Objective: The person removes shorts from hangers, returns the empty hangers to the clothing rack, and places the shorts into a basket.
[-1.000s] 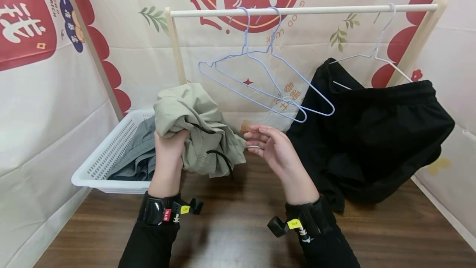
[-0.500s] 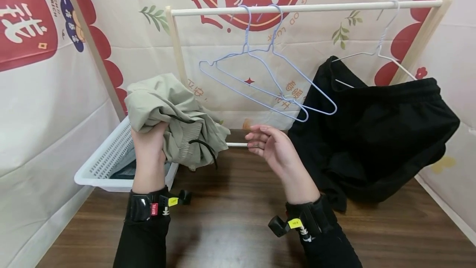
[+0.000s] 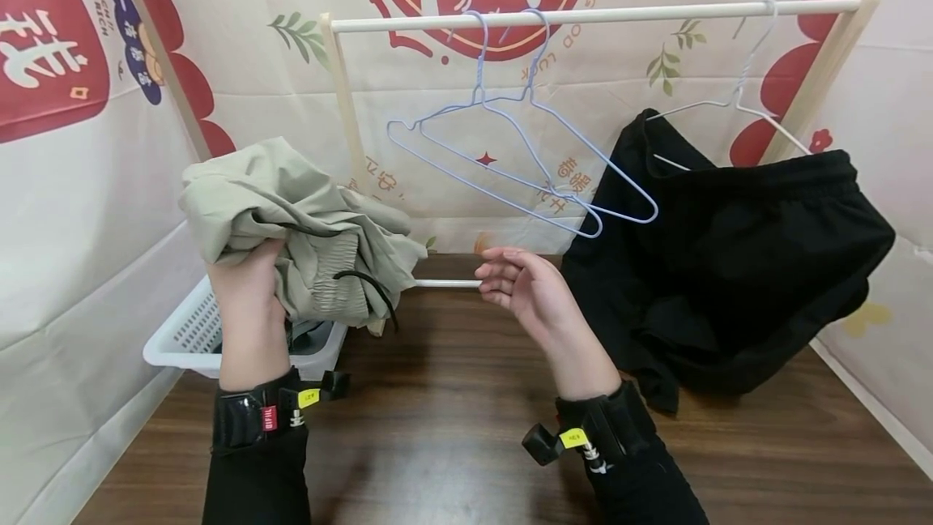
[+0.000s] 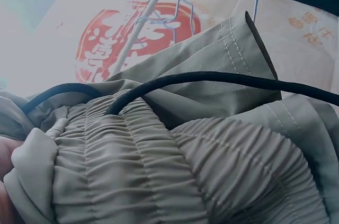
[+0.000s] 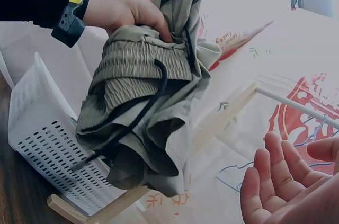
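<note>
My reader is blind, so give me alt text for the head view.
A left hand grips a green garment, partly hiding a white basket; the right hand holds nothing. On the rack behind hang two blue hangers and a white hanger bearing a black garment.

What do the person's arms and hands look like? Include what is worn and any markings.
The left hand and right hand are bare, without gloves. Black sleeves run up to black wrist straps. Each strap carries a small black camera, a yellow label with print too small to read, and a silver fitting. The left strap also bears a red tag.
</note>
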Action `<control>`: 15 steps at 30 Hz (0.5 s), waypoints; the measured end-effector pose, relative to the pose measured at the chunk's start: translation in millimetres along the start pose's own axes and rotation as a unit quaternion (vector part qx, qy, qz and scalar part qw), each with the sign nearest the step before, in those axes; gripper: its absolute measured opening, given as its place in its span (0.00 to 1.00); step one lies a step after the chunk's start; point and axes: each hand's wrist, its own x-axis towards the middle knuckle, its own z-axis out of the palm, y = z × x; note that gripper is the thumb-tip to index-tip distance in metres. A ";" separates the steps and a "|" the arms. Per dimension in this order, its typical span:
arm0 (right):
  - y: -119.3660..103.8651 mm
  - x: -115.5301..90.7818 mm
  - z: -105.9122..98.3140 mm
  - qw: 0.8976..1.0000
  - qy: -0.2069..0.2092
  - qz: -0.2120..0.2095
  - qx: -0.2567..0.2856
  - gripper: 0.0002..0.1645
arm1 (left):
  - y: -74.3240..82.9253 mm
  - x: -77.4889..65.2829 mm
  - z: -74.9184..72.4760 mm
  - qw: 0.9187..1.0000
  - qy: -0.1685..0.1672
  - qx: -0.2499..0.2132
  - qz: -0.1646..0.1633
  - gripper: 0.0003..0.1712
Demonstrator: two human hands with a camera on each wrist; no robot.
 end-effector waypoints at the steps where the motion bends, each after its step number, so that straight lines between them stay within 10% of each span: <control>1: 0.1 0.0 0.1 1.000 0.001 -0.001 -0.002 0.23 | 1.2 0.9 -1.4 1.000 0.005 -0.006 0.000 0.23; 15: 4.7 2.2 5.1 1.000 0.002 0.000 -0.006 0.22 | 16.0 11.2 -29.4 0.999 0.039 -0.008 0.004 0.28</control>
